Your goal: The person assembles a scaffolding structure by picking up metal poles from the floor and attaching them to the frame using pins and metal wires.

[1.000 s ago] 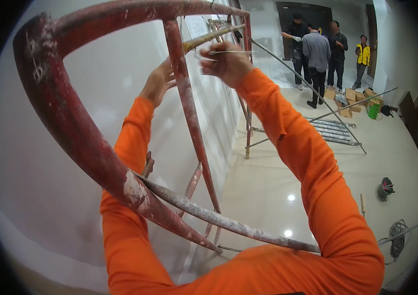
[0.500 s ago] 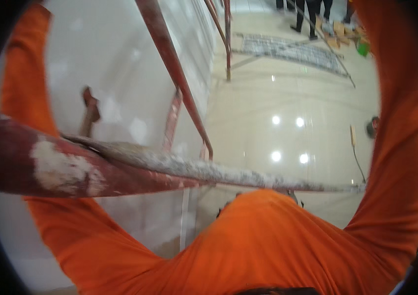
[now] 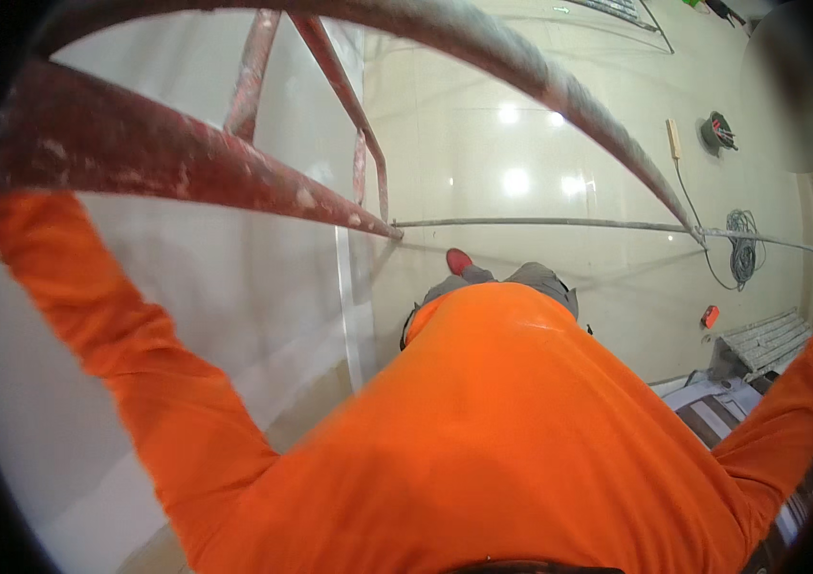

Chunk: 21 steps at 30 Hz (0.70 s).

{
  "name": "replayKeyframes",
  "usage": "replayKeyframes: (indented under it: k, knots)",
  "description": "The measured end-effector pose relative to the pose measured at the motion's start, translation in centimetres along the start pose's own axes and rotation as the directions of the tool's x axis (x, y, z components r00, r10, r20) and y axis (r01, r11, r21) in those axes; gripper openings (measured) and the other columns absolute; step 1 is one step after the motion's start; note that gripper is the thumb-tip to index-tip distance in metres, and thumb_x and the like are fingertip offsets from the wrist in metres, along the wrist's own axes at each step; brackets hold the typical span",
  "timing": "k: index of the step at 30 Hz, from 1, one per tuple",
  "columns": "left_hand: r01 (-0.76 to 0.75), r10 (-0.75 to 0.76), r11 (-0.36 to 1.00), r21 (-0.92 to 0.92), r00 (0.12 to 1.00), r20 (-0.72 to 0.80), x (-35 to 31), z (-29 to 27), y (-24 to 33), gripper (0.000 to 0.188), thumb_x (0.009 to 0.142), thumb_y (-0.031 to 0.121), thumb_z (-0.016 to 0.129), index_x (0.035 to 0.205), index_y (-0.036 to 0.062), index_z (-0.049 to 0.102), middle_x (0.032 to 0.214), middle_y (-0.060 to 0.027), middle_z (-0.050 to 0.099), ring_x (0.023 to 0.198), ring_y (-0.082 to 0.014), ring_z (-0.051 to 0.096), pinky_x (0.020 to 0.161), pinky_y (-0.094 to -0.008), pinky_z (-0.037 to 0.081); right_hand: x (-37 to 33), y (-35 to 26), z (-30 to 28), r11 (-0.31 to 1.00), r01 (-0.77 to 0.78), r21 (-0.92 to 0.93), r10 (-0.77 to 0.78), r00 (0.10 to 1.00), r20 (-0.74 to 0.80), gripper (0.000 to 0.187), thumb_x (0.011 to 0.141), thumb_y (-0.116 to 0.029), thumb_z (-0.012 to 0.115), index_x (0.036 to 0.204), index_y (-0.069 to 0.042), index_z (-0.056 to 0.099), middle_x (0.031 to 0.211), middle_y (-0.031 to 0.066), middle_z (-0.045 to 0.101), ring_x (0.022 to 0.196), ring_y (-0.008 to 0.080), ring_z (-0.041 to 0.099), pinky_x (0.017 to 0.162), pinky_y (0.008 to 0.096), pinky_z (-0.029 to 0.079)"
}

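Observation:
My left arm, in an orange sleeve (image 3: 129, 325), reaches up at the left and passes behind a thick red scaffold tube (image 3: 186, 172). The left hand is out of sight there. On the other side, my right sleeve (image 3: 775, 421) stretches out to the picture's right rim, where the hand does not show. A paint-crusted metal tube (image 3: 531, 77) arches across the top and comes down toward the right. Below it runs a thin grey brace (image 3: 540, 224). My red shoe (image 3: 459, 260) stands on the floor.
A pale wall (image 3: 273, 277) lies along the left. On the glossy tiled floor (image 3: 483, 172) are a dark bucket (image 3: 714, 132) with tools, a coiled cable (image 3: 742, 251) and a small orange-red object (image 3: 710, 317). A slatted plank (image 3: 760, 342) is at the right. Something pale and blurred (image 3: 799, 86) looms upper right.
Both arms reached up past the crusted tube before; now the right arm points lower, out to the right. The view has shifted: my shoe and the coiled cable show, and people farther off are gone.

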<state>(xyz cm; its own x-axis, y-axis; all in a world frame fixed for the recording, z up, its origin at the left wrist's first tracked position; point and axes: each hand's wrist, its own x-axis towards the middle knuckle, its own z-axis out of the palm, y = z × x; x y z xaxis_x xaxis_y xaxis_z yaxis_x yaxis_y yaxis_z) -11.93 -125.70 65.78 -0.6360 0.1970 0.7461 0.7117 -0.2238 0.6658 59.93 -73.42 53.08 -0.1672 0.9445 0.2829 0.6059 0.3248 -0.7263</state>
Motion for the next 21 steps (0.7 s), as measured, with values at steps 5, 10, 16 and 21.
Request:
replayKeyframes:
  k: [5, 10, 16, 21]
  knots:
    - [0.548, -0.565, 0.813, -0.197, 0.825, -0.034, -19.7, -4.4, -7.5, 0.021, 0.101, 0.019, 0.048, 0.102, 0.0045, 0.062, 0.087, -0.0046, 0.063, 0.078, -0.0163, 0.059, 0.076, -0.0326, 0.048, -8.9, 2.4, -3.6, 0.995, -0.092, 0.041, 0.091, 0.996, 0.022, 0.027, 0.092, -0.02, 0.053, 0.107, -0.001, 0.064, 0.074, 0.0011, 0.054, 0.055, 0.0087, 0.042, 0.049, 0.0238, 0.033]
    - [0.925, -0.912, 0.357, 0.131, 0.314, 0.263, -47.2, 1.4, -7.2, 0.034, 0.092, 0.032, 0.063, 0.112, 0.0049, 0.062, 0.094, -0.0036, 0.063, 0.08, -0.0129, 0.06, 0.073, -0.0259, 0.05, -20.5, -4.0, 8.6, 0.895, -0.267, 0.359, -0.006, 0.796, 0.606, 0.026, 0.091, -0.019, 0.055, 0.107, -0.001, 0.065, 0.068, -0.0018, 0.052, 0.049, 0.0044, 0.037, 0.044, 0.0207, 0.028]
    - [0.856, -0.591, 0.514, 0.053, 0.309, 0.745, -55.6, 13.3, 3.3, 0.049, 0.094, 0.029, 0.061, 0.135, 0.0048, 0.05, 0.123, -0.0056, 0.059, 0.106, -0.0122, 0.053, 0.096, -0.031, 0.042, -33.2, -3.9, 23.5, 0.71, -0.597, 0.373, 0.017, 0.544, 0.839, 0.024, 0.1, -0.025, 0.052, 0.108, -0.005, 0.062, 0.058, -0.0076, 0.034, 0.041, 0.002, 0.026, 0.036, 0.019, 0.02]
    - [0.956, -0.657, -0.199, -0.215, 0.033, 0.753, -60.1, 11.4, 2.8, 0.037, 0.096, 0.036, 0.059, 0.108, 0.0013, 0.062, 0.084, 0.0, 0.059, 0.072, -0.0082, 0.05, 0.078, -0.031, 0.047, -36.3, -4.7, 26.0, 0.449, -0.848, 0.282, 0.236, 0.416, 0.878, 0.019, 0.1, -0.025, 0.052, 0.106, -0.008, 0.058, 0.056, -0.0081, 0.027, 0.04, 0.004, 0.025, 0.037, 0.0185, 0.024]
